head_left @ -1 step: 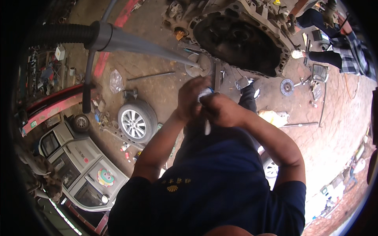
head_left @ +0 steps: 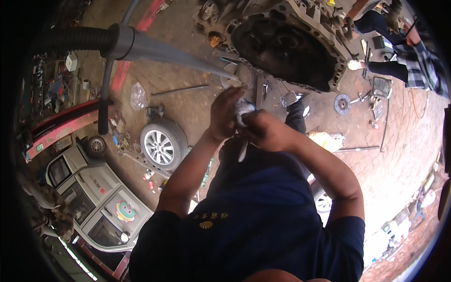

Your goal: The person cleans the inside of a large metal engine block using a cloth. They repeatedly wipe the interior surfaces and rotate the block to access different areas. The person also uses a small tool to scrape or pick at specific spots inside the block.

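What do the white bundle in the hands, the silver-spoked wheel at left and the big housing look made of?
White bundle: probably cloth, by its soft, crumpled look; paper isn't ruled out.
Silver-spoked wheel: bright, smooth metal, likely alloy; the matt grey tyre looks like rubber.
Big housing: likely cast metal, dull and grimy, with a thick, hole-pierced rim.
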